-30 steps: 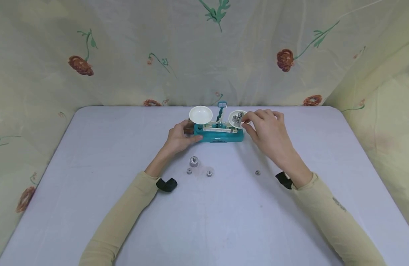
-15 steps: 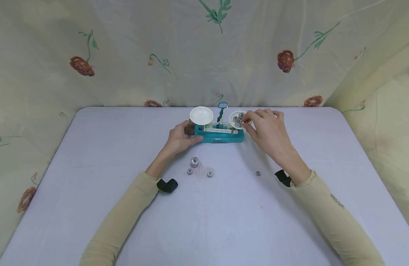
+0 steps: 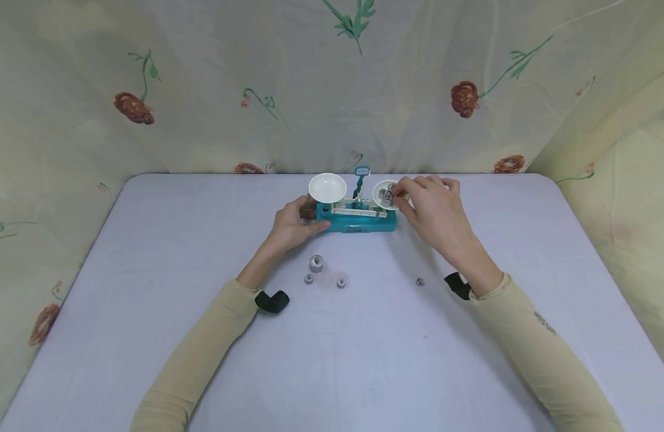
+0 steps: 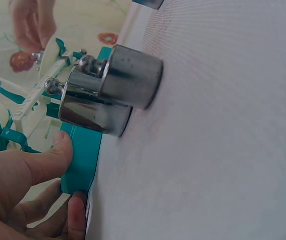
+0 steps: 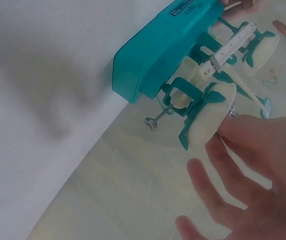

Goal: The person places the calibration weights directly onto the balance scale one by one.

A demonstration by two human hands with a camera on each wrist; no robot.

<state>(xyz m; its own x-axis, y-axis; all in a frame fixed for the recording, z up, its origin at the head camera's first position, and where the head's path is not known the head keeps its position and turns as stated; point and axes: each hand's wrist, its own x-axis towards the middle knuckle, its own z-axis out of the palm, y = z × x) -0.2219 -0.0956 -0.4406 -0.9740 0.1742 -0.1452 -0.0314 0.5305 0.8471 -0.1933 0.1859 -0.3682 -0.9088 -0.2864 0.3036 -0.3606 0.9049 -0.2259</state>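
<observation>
A teal balance scale (image 3: 359, 225) stands near the table's far edge, its white left pan (image 3: 327, 188) bare. My left hand (image 3: 291, 227) grips the left end of the base, thumb on the front and fingers round the end and back. Several metal weights (image 3: 385, 194) are grouped in the white right pan (image 3: 377, 200). At that pan's right rim my right hand (image 3: 437, 213) pinches a small weight (image 5: 220, 134) between thumb and forefinger, mostly hidden by the fingertips. Its other fingers spread apart in the right wrist view.
In front of the scale stand a large weight (image 3: 316, 263) and two small weights, one on the left (image 3: 308, 279) and one on the right (image 3: 341, 283). Another small weight (image 3: 420, 281) lies below the right hand. A flowered cloth (image 3: 310, 90) hangs behind the table.
My right wrist has shifted slightly left and away from me, with the fingertips staying at the right pan. The left hand keeps its hold on the base.
</observation>
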